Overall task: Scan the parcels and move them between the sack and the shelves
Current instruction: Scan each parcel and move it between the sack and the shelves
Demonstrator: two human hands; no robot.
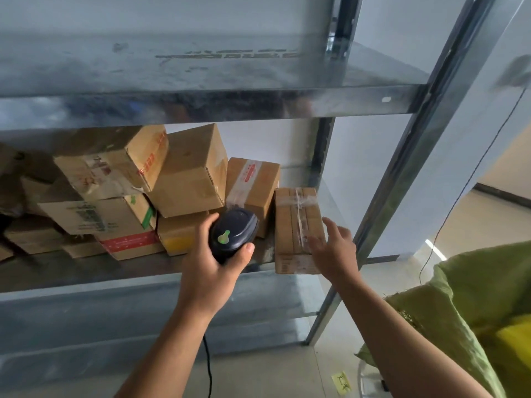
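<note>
With the left hand [211, 271] gripping the scanner [233, 234], the spread right hand [334, 248] could nudge the overhanging box [297, 225] off the shelf [86, 271].

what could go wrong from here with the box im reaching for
1. The taped box sits right at the front edge of the shelf. The right hand is open at it and not gripping, so a nudge could tip it off.
2. The large box leans tilted on the stack beside it, and moving a neighbour might bring it down.
3. The scanner in the left hand trails a cable that could snag.
</note>
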